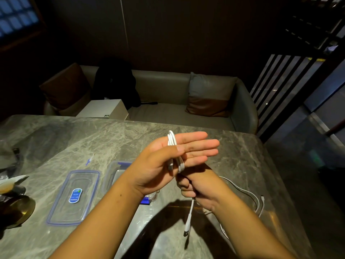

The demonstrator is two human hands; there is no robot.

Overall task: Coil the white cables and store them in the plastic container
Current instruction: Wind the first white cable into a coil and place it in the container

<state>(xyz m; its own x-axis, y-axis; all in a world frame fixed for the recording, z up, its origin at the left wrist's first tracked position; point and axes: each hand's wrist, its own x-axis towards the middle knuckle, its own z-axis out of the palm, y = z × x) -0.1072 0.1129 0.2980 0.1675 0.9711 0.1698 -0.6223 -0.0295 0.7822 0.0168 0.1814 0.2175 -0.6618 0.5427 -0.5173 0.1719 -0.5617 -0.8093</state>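
Observation:
My left hand [160, 165] is held flat above the table with its fingers straight. A white cable [172, 140] is wound in loops around its palm, and the thumb pins the loops down. Just below it, my right hand [203, 189] grips the loose tail of the same cable in a fist. The tail's USB plug [187, 229] dangles under that fist. A second white cable [249, 194] lies loose on the table to the right. The clear plastic container [114, 174] with blue clips sits under my left forearm, mostly hidden.
The container's clear lid [74, 197], with a blue sticker, lies flat to the left. A brass dish and dark items [16, 208] crowd the marble table's [74, 139] left edge. A small blue-and-white item [91, 158] lies further back. A sofa with cushions stands beyond the table.

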